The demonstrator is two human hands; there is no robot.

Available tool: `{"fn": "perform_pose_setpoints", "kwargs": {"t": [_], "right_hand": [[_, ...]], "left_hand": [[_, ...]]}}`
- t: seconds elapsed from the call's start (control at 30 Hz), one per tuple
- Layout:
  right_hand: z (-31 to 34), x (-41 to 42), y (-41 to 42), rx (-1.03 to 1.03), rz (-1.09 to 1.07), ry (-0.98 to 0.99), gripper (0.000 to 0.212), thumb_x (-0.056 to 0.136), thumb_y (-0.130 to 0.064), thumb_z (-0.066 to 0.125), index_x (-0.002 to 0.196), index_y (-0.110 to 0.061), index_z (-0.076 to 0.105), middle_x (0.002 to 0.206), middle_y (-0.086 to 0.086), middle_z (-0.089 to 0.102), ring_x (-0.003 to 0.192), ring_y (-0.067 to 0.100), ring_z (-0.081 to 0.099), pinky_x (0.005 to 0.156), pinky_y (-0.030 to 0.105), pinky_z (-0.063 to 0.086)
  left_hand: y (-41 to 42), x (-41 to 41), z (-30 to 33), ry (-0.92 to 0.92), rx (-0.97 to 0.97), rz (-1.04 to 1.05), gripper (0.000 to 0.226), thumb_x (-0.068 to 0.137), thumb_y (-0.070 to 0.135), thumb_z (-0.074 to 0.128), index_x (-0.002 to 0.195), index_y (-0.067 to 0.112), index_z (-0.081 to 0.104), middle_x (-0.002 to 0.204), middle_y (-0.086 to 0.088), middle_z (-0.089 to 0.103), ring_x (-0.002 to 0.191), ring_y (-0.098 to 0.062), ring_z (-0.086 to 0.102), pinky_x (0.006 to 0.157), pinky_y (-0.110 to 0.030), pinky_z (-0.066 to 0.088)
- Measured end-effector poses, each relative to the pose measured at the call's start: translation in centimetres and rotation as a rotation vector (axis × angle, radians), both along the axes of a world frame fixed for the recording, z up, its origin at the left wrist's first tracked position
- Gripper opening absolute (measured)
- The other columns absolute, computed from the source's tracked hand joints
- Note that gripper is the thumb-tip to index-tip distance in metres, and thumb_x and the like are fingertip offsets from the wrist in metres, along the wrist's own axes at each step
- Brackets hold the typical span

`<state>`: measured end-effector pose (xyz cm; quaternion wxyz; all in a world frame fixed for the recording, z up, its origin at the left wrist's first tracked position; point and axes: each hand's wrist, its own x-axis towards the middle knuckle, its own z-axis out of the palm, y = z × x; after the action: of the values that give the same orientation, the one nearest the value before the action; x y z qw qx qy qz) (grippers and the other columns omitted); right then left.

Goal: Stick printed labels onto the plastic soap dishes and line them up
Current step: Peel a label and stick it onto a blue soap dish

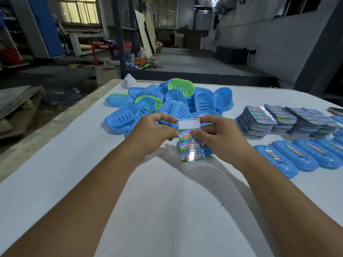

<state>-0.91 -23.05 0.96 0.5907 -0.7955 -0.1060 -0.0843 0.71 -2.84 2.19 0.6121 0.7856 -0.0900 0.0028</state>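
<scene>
A thin, floppy label strip (pixel 191 140) is pinched near its bare top by left hand (pixel 154 134) and right hand (pixel 215 136), before the soap-dish pile (pixel 167 102).

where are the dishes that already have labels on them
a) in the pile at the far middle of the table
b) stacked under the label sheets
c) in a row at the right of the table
c: the labelled dishes lie side by side at the right, while the pile shows none.

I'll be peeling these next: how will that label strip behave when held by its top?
Probably floppy: the label strip, pinched by the left hand and right hand, hangs below them with a slight curve. Likely light, since fingertips carry it. Its glossy face may be slippery.
</scene>
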Motion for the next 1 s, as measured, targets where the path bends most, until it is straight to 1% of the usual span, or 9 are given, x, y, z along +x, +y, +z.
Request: {"fn": "perform_pose_setpoints", "kwargs": {"t": [0.13, 0.23, 0.3, 0.4, 0.6, 0.7, 0.8, 0.9, 1.0], "right_hand": [[-0.4, 0.3, 0.0, -0.121, -0.163, -0.030, 0.034, 0.082, -0.030, 0.082, 0.106, -0.034, 0.059, 0.085, -0.007, 0.072, 0.069, 0.005, 0.068, 0.060, 0.019, 0.053], [-0.6, 0.2, 0.0, -0.276, -0.263, -0.134, 0.027, 0.078, -0.037, 0.085, 0.086, -0.028, 0.061, 0.072, -0.014, 0.058, 0.056, 0.003, 0.048, 0.054, 0.017, 0.040], [-0.6, 0.1, 0.1, -0.314, -0.209, -0.122, 0.025, 0.080, -0.043, 0.081, 0.073, -0.025, 0.066, 0.060, -0.016, 0.061, 0.050, 0.001, 0.047, 0.049, 0.013, 0.035], [-0.5, -0.5, 0.7, -0.306, -0.078, -0.099, 0.029, 0.082, -0.051, 0.077, 0.075, -0.023, 0.076, 0.066, -0.012, 0.072, 0.051, 0.000, 0.050, 0.050, 0.013, 0.036], [-0.5, -0.4, 0.8, -0.273, -0.044, -0.098, 0.019, 0.088, -0.038, 0.075, 0.076, -0.023, 0.080, 0.048, -0.014, 0.050, 0.043, 0.003, 0.036, 0.043, 0.010, 0.026], [-0.5, -0.4, 0.9, -0.262, -0.049, -0.078, 0.016, 0.089, -0.032, 0.073, 0.076, -0.025, 0.080, 0.051, 0.000, 0.049, 0.048, 0.004, 0.031, 0.044, 0.014, 0.026], [-0.5, -0.4, 1.0, -0.261, -0.041, -0.051, 0.025, 0.087, -0.032, 0.069, 0.079, -0.009, 0.076, 0.069, 0.026, 0.059, 0.057, 0.012, 0.035, 0.051, 0.024, 0.030], [-0.4, -0.3, 1.1, -0.190, -0.065, 0.001, 0.022, 0.087, -0.029, 0.070, 0.074, -0.013, 0.077, 0.078, 0.023, 0.068, 0.062, 0.015, 0.042, 0.059, 0.030, 0.035], [-0.3, -0.2, 0.8, -0.145, -0.078, 0.033, 0.024, 0.088, -0.031, 0.071, 0.070, -0.018, 0.078, 0.074, 0.017, 0.070, 0.063, 0.016, 0.045, 0.059, 0.028, 0.037]], "left_hand": [[-0.1, -0.2, 0.1, -0.009, -0.025, -0.026, 0.025, 0.080, 0.005, 0.078, 0.097, 0.020, 0.069, 0.066, 0.000, 0.074, 0.050, 0.003, 0.056, 0.048, -0.008, 0.041], [-0.1, -0.3, 0.0, -0.017, -0.046, -0.050, 0.028, 0.079, 0.004, 0.079, 0.099, 0.020, 0.067, 0.070, -0.001, 0.075, 0.058, -0.002, 0.061, 0.058, -0.014, 0.047], [-0.2, -0.3, -0.1, -0.016, -0.055, -0.057, 0.028, 0.079, 0.006, 0.079, 0.099, 0.021, 0.066, 0.074, -0.001, 0.076, 0.064, -0.005, 0.065, 0.067, -0.021, 0.050], [-0.3, -0.5, -0.2, -0.028, -0.028, -0.061, 0.028, 0.079, 0.010, 0.080, 0.100, 0.023, 0.065, 0.078, 0.002, 0.077, 0.069, -0.002, 0.068, 0.069, -0.022, 0.048], [-0.6, -0.4, -0.5, -0.049, -0.014, -0.046, 0.024, 0.079, 0.010, 0.081, 0.095, 0.022, 0.066, 0.078, -0.001, 0.077, 0.074, -0.008, 0.070, 0.080, -0.030, 0.053], [-0.8, -0.4, -0.6, -0.062, -0.018, -0.045, 0.023, 0.079, 0.010, 0.082, 0.091, 0.021, 0.066, 0.078, -0.002, 0.077, 0.071, -0.009, 0.069, 0.079, -0.030, 0.053], [-1.0, -0.3, -0.8, -0.075, -0.014, -0.042, 0.021, 0.080, 0.010, 0.080, 0.088, 0.022, 0.066, 0.074, -0.002, 0.076, 0.066, -0.010, 0.064, 0.073, -0.028, 0.051], [-1.2, 0.0, -1.0, -0.081, -0.011, -0.009, 0.017, 0.081, 0.007, 0.072, 0.084, 0.023, 0.067, 0.066, -0.006, 0.071, 0.058, -0.011, 0.054, 0.060, -0.022, 0.045], [-1.3, 0.3, -1.1, -0.072, -0.002, 0.052, 0.020, 0.084, 0.006, 0.060, 0.081, 0.024, 0.068, 0.065, 0.004, 0.068, 0.056, -0.005, 0.058, 0.054, -0.017, 0.048]]}}
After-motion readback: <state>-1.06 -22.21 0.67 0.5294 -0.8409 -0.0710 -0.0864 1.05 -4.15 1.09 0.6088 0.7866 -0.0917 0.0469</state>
